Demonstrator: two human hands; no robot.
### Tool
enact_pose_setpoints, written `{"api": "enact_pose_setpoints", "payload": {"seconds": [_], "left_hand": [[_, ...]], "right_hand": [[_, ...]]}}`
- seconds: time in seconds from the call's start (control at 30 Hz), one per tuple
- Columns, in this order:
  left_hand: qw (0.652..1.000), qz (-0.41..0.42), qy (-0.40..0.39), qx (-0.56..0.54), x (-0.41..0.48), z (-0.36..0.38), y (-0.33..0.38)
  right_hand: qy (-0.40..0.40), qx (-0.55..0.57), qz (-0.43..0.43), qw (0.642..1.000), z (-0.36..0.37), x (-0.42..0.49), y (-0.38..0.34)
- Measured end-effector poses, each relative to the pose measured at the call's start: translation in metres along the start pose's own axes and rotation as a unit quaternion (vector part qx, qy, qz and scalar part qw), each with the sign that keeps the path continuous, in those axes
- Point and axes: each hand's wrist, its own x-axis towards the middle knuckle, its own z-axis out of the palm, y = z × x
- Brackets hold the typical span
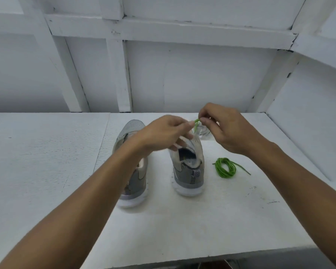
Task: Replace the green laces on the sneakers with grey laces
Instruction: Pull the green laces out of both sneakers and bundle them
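Both hands work a green lace above the right-hand sneaker.

The right hand (pixel 224 131) pinches a short green lace (pixel 196 125) at its fingertips; the left hand (pixel 163 133) pinches close beside it, perhaps on the same lace. Two grey sneakers (pixel 188 169) stand on the white table (pixel 47 162); a coiled green lace (pixel 225 167) lies just right of them.

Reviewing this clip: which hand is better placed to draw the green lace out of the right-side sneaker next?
Probably the right hand: its fingertips pinch the green lace above the sneaker, while the left hand mostly steadies.
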Motion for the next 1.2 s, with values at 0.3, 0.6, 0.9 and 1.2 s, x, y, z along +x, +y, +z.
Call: {"api": "enact_pose_setpoints", "payload": {"seconds": [0.3,0.6,0.9,1.2], "left_hand": [[0.947,0.106,0.028,-0.303,-0.051,-0.010,0.031],[0.967,0.148,0.086,0.188,-0.020,-0.050,0.010],[0.904,0.143,-0.193,-0.354,-0.045,-0.027,0.032],[0.966,0.145,-0.048,0.210,-0.036,-0.036,0.006]], "right_hand": [[0.067,0.029,-0.042,0.996,0.019,-0.006,-0.036],[-0.040,0.031,-0.044,0.998,-0.002,-0.009,-0.059],[0.000,0.033,0.021,0.999,-0.007,-0.006,-0.050],[-0.031,0.045,-0.023,0.998,-0.035,-0.005,-0.049]]}}
